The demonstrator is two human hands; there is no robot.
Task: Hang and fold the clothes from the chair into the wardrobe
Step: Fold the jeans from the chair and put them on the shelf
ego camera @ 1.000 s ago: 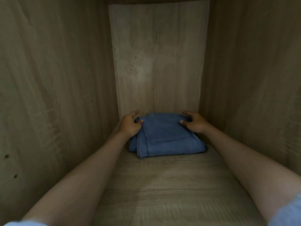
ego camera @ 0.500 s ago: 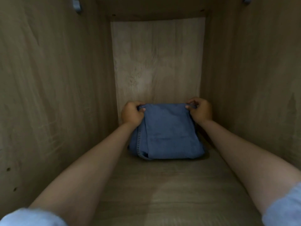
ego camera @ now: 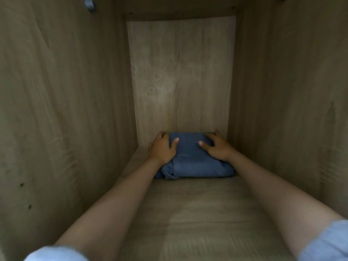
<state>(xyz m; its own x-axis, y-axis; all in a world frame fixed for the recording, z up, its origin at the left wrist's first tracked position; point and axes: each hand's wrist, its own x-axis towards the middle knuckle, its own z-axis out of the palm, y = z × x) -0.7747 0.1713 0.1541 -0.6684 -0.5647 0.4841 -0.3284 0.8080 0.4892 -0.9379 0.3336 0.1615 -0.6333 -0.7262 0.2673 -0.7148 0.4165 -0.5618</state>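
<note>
both hands, left hand and right hand, lay spread flat atop the folded blue denim garment, its long axis crosswise at the wooden shelf's back edge.

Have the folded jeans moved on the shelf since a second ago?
Yes. The folded jeans have been pushed deeper, toward the back panel; their far edge now reaches it, both hands on top.

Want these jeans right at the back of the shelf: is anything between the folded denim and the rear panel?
Nothing visible. The folded jeans lie on the shelf with their far edge about at the back panel. The left hand and right hand rest spread on top.
</note>
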